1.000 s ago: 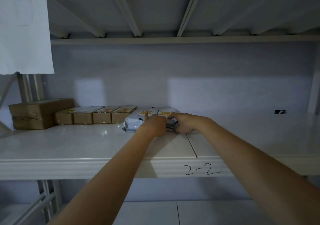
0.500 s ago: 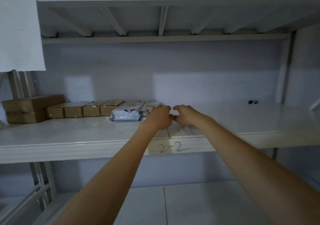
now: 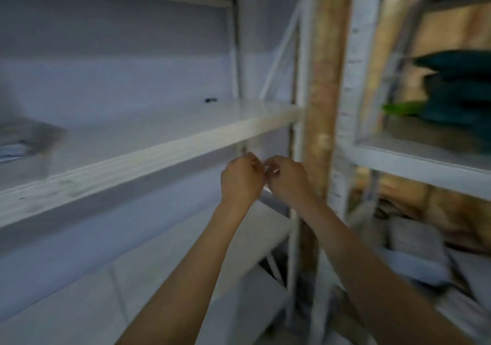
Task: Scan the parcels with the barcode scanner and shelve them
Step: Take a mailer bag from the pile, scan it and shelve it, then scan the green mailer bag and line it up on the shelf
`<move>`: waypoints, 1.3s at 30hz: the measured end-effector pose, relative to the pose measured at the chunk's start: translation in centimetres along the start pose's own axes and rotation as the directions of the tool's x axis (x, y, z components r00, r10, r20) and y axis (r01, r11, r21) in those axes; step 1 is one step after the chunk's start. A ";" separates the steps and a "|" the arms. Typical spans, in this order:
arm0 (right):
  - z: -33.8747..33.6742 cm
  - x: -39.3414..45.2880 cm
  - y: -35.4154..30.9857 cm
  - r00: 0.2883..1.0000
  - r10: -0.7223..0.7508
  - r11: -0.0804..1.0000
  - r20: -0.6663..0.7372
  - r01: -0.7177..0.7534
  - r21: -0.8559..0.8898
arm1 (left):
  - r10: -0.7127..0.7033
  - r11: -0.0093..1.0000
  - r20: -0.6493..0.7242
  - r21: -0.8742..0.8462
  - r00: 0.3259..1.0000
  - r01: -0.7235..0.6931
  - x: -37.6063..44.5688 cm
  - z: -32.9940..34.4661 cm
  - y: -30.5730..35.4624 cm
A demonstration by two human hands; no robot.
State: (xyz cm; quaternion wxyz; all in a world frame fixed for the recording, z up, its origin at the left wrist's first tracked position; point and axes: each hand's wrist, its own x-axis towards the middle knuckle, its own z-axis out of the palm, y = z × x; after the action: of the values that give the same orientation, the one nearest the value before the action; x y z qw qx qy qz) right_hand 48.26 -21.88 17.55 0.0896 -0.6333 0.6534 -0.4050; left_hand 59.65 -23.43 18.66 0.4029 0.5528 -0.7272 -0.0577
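Below the front edge of the white shelf [image 3: 164,153]: left hand [image 3: 240,178] and right hand [image 3: 287,180], fingers curled, knuckles nearly touching; anything held could not be told through blur. Grey parcel [image 3: 24,138] lay far left on that shelf, well apart from both hands.

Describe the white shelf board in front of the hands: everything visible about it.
The white shelf board runs from the lower left edge of the view up to the white upright post at the right. It looks like painted or coated metal, glossy on top, with a thick front lip, scuffed toward the left. A blurred grey parcel lies on it at far left; a small dark item sits at the back. Both hands are below its lip, apparently not touching.
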 end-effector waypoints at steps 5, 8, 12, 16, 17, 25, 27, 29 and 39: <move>-5.2 -8.5 10.7 0.932 0.358 0.928 -0.057 -0.362 -0.093 | 0.118 0.984 0.424 -0.170 0.898 -0.049 -5.8 11.0 4.6; -6.9 -14.9 16.1 0.831 0.553 0.817 -0.061 -0.556 -0.157 | 0.200 0.969 0.620 -0.242 0.759 -0.057 -11.5 16.1 6.6; -9.3 -22.9 21.4 0.656 0.748 0.643 -0.104 -0.754 -0.131 | 0.186 0.964 0.749 -0.263 0.636 0.028 -19.2 20.8 10.0; -13.3 -28.5 24.5 0.511 0.846 0.514 -0.151 -0.857 -0.025 | 0.253 0.954 0.799 -0.300 0.546 -0.002 -23.9 23.3 14.7; -14.5 -29.5 25.3 0.496 0.852 0.499 -0.165 -0.866 -0.026 | 0.275 0.949 0.805 -0.316 0.525 -0.011 -24.8 23.5 16.0; -22.6 -32.1 34.8 0.344 0.915 0.382 -0.209 -0.906 0.181 | 0.333 0.935 0.851 -0.353 0.405 -0.026 -28.9 29.3 25.5; -24.8 -32.3 37.9 0.315 0.936 0.346 -0.159 -0.908 0.237 | 0.307 0.942 0.869 -0.334 0.389 0.003 -29.5 31.9 27.9; -26.2 -32.4 39.9 0.305 0.942 0.334 -0.142 -0.899 0.284 | 0.270 0.960 0.891 -0.280 0.364 -0.025 -29.4 35.2 28.8; -31.7 -33.7 50.2 0.165 0.985 0.120 0.043 -0.849 0.514 | 0.152 0.988 0.934 -0.154 0.322 -0.020 -29.7 40.9 34.8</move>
State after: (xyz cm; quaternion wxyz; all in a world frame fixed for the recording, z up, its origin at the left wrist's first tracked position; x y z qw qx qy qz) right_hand -3.52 15.13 -7.30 0.3544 0.0292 0.8011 -0.4814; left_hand 8.59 0.34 -5.73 -0.0604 0.3533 -0.8494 -0.3874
